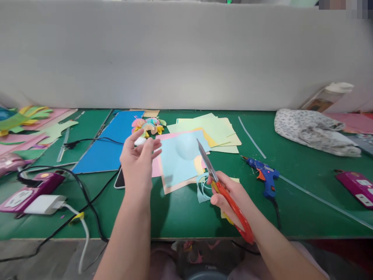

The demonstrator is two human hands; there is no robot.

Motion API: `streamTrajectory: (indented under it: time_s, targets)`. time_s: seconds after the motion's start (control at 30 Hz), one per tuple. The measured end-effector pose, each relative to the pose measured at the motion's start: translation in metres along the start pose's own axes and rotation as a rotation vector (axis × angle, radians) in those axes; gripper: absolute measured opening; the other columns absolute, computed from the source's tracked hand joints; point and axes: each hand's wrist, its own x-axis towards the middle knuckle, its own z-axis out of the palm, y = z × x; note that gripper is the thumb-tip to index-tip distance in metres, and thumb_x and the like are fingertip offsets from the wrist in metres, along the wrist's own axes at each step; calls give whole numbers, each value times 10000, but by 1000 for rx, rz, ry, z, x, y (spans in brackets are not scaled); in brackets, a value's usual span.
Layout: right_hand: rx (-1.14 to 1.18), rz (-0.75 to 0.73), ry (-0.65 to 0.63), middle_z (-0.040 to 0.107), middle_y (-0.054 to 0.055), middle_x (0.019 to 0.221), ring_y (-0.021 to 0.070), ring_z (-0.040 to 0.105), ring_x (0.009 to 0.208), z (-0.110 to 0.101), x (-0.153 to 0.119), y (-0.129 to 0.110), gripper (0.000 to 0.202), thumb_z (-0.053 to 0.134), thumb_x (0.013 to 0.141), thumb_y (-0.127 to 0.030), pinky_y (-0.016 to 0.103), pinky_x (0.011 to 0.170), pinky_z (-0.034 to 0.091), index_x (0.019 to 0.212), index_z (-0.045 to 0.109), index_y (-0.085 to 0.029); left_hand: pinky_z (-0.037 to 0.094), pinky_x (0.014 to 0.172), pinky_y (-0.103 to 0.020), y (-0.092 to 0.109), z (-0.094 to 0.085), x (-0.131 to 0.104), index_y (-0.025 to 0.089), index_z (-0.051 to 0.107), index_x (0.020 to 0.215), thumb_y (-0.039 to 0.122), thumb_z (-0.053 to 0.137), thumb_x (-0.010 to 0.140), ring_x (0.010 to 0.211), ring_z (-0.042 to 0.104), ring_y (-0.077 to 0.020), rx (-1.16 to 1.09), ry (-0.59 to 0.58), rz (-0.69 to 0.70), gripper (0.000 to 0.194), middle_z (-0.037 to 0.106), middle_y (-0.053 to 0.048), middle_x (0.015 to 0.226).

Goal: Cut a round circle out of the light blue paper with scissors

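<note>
My right hand (pixel 230 194) grips a pair of scissors (pixel 230 198) with red handles, the blades pointing up and away over the paper. My left hand (pixel 138 155) is raised with its fingers apart and holds nothing. Between the hands lies a light blue sheet (pixel 177 167) on top of pink and peach sheets. A paler round shape (pixel 187 147) shows on the blue sheet, possibly a cut disc. Curled light blue paper offcuts (pixel 202 188) lie beside my right hand. Just beyond my left hand is a bunch of pastel paper flowers (pixel 148 125), partly hidden.
Pale green and yellow sheets (pixel 204 124) lie at the back. A blue glue gun (pixel 266 175) with a glue stick is on the right. Leftward are a blue board (pixel 101 147), a phone (pixel 119 181), cables and a purple power strip (pixel 32 192). A patterned cloth (pixel 311 130) lies back right.
</note>
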Motion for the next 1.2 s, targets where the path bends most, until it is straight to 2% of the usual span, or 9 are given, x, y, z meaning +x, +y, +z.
streamTrajectory:
  time_s: [0.07, 0.2, 0.27, 0.33, 0.43, 0.63, 0.8, 1.03, 1.2]
  targets:
    - [-19, 12, -10, 303, -113, 556, 115, 231, 537, 0, 5, 6, 746, 743, 598, -899, 265, 516, 198, 899, 547, -245, 605, 878, -307, -12, -4, 9, 200, 636, 1196, 360, 784, 824, 910, 764, -174, -40, 7, -102, 431, 759, -34, 854]
    - [-8, 13, 19, 312, -115, 545, 108, 237, 522, 3, 9, 11, 748, 735, 592, -904, 253, 496, 200, 882, 543, -242, 607, 830, -349, -26, 10, -5, 185, 627, 1160, 463, 801, 817, 819, 737, -191, -178, -241, -431, 475, 735, -62, 866]
    - [-14, 9, 27, 324, -112, 549, 106, 250, 517, 4, 9, 11, 765, 721, 586, -921, 249, 487, 208, 881, 547, -237, 595, 895, -383, -27, 22, -20, 179, 622, 1160, 422, 855, 774, 857, 725, -196, -330, -345, -532, 512, 713, -55, 906]
    - [-35, 6, 26, 332, -110, 551, 106, 264, 518, 4, 10, 12, 789, 701, 580, -942, 246, 486, 218, 887, 554, -230, 572, 933, -351, -25, 31, -33, 208, 605, 1170, 360, 902, 716, 920, 715, -179, -388, -335, -511, 564, 710, -28, 941]
    - [-57, 7, 21, 344, -106, 561, 107, 275, 524, 3, 10, 13, 824, 681, 559, -967, 244, 486, 233, 901, 559, -226, 555, 858, -290, -20, 38, -43, 254, 586, 1266, 286, 917, 690, 919, 709, -157, -434, -302, -457, 665, 716, 0, 952]
    - [128, 4, -24, 376, -98, 618, 119, 323, 549, 7, 8, 15, 905, 703, 469, -969, 258, 514, 276, 987, 576, -238, 569, 736, -258, -9, 36, -47, 266, 575, 1373, 239, 906, 701, 797, 709, -143, -327, -227, -315, 750, 725, 4, 911]
    - [267, -6, -75, 441, -85, 686, 111, 353, 571, 9, 9, 17, 943, 767, 416, -925, 256, 540, 295, 1037, 587, -239, 592, 673, -264, 1, 34, -52, 247, 570, 1362, 236, 888, 698, 762, 722, -160, -226, -186, -184, 737, 728, 4, 885]
    - [264, -56, -56, 525, -43, 775, 127, 436, 616, 8, 9, 23, 951, 738, 435, -933, 268, 558, 362, 1075, 612, -241, 612, 628, -274, 0, 30, -55, 310, 565, 1403, 283, 878, 723, 705, 716, -161, -90, -266, -157, 748, 712, 18, 857]
    - [293, -71, -28, 516, -42, 765, 117, 400, 587, 8, 10, 26, 958, 732, 418, -936, 260, 514, 338, 1065, 603, -242, 599, 590, -259, -2, 30, -57, 320, 570, 1397, 279, 871, 729, 679, 704, -147, -35, -315, -155, 733, 720, 9, 918]
